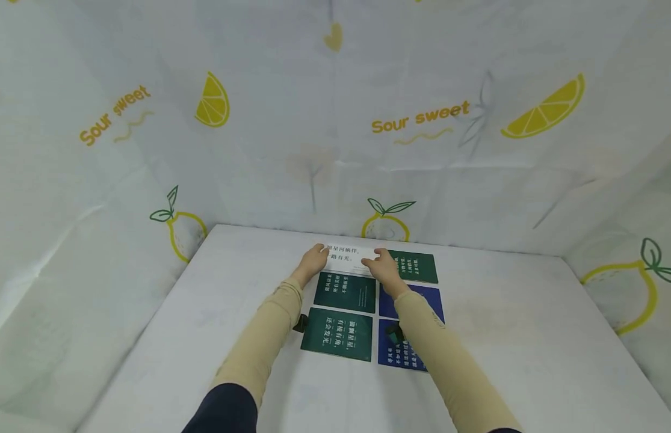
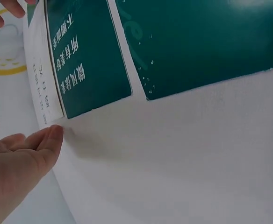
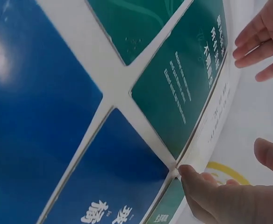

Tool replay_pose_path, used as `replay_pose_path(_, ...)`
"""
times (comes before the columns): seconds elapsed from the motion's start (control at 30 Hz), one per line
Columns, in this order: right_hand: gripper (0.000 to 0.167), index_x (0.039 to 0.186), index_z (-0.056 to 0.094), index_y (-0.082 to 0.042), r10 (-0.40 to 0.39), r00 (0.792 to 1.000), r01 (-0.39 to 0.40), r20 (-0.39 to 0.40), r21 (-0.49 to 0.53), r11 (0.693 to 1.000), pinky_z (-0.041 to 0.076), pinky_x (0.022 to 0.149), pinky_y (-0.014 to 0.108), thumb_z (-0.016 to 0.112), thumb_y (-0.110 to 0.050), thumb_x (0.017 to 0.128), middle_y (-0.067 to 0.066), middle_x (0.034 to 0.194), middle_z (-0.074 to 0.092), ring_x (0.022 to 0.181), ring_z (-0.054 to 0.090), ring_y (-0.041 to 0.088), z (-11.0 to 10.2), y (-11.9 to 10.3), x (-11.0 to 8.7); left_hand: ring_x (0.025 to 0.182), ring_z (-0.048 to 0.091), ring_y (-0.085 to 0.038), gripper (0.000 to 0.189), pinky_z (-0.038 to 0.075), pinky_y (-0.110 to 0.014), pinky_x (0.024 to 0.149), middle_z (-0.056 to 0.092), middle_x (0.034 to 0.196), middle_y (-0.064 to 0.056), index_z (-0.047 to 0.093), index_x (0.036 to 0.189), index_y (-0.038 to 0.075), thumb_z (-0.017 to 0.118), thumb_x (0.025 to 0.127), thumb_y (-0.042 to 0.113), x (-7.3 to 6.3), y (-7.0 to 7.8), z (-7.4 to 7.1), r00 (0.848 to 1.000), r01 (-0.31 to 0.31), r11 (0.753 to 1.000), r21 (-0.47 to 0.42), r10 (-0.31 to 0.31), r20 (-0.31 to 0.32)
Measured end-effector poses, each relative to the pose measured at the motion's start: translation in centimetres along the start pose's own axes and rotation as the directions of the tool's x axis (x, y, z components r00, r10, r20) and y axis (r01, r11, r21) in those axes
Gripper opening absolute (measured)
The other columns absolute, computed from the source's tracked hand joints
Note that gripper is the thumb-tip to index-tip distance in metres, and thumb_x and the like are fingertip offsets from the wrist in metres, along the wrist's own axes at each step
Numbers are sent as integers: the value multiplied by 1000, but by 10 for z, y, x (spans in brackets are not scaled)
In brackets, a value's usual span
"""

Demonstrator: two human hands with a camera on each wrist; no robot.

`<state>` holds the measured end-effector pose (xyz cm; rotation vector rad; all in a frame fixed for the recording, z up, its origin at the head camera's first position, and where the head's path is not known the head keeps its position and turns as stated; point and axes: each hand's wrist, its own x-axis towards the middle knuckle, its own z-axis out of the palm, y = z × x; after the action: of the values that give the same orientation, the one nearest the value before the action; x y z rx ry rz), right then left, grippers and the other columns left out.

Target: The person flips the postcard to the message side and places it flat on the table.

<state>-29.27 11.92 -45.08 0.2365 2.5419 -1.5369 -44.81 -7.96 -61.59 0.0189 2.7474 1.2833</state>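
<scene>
A white card [image 1: 348,260] printed with dark Chinese characters lies at the far left of a two-column layout. My left hand [image 1: 312,260] is at its left edge, fingertips at the corner in the left wrist view, thumb apart. On the opposite side, my right hand [image 1: 385,269] touches or nearly touches the right edge, with thumb and fingers spread. Directly nearer than the white card are a green card [image 1: 345,293] and another green card [image 1: 337,334]. The right column holds a far green card [image 1: 419,266], a blue card [image 1: 428,296] and a nearer blue card [image 1: 386,346], partly hidden by my right forearm.
The cards lie on a white table [image 1: 508,337]. A white curtain [image 1: 292,120] with lemon prints rises behind and around the table. Small dark pieces, one of them a dark object [image 1: 301,323], show beside my forearms.
</scene>
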Motion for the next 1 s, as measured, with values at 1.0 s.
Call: replay_pose_path(1.0, 56, 145, 25, 1, 79, 992, -62, -97, 173, 983, 32, 110, 44, 44, -17, 96, 23, 146, 32, 135, 34, 34, -4, 2, 11, 145, 13, -31, 57, 13, -43, 118, 21, 154, -16, 25, 146, 2, 30, 99, 33, -139, 136, -74, 989, 134, 905, -405, -146, 1)
